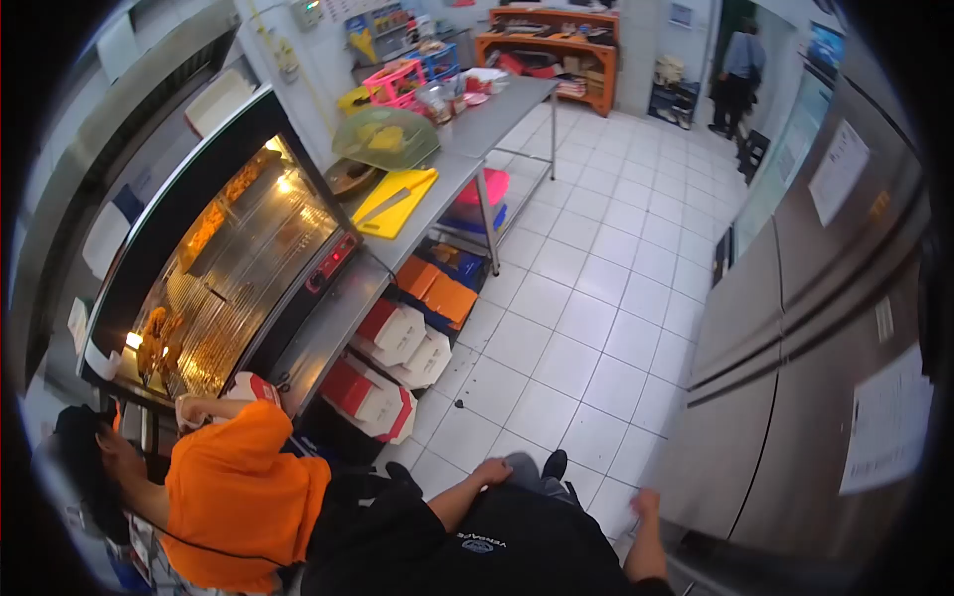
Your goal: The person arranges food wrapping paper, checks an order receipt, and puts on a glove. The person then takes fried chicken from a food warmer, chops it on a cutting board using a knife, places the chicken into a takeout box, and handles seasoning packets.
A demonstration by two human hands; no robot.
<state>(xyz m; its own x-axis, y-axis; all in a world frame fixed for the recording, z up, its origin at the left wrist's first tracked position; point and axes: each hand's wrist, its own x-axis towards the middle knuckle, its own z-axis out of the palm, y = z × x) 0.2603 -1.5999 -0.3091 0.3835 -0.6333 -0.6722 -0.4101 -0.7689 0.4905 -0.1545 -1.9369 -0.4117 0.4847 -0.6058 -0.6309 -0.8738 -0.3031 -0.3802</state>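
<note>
My left hand (490, 472) is low in front of my black shirt (487, 541), beside the grey cloth over my leg (522, 467). Its fingers look loosely curled, and I see nothing in them. Out to the right, near the lower part of a steel refrigerator (730, 437), is my right hand (645, 502). It is small and blurred, so its fingers cannot be made out. Whether it touches the refrigerator door I cannot tell.
A person in an orange shirt (234, 497) works close on my left at a lit food warmer (248, 258). Red-and-white boxes (383, 402) sit below the steel counter (462, 149). A knife (388, 204) lies on a yellow cutting board (405, 219). Another person (740, 74) stands far off.
</note>
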